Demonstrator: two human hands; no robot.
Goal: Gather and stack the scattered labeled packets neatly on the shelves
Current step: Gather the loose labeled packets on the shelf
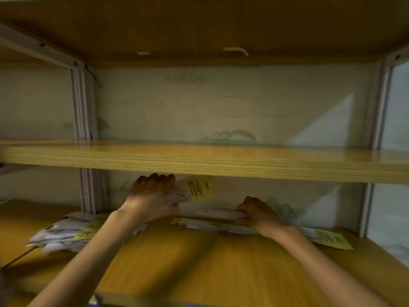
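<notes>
A: Start at the fingers; what has the left hand got?

B: Its fingers are curled round a small bundle of white paper packets with yellow printed labels; the bundle sticks out to the right of the knuckles, held up off the board, just under the pale wooden upper shelf.

A: And the right hand?

B: Its fingers are bent over the right end of a long, thin white packet that stands on edge against the back wall; whether the thumb pinches it from behind I cannot tell, the picture is blurred there; I'd judge it a grip.

A: Which way does that packet run?

B: Its long axis lies left to right along the wall, from the right fingers toward the left hand; its free end stops just short of the held bundle; so, as I read it, the move is to carry it leftward onto the bundle.

A: Further out?

B: A flat row of white and yellow packets lies on the orange-brown wooden lower shelf just below that packet; a loose heap of similar packets sits at the far left, nearer the left arm; one yellow-labelled packet lies right of the right wrist.
</notes>
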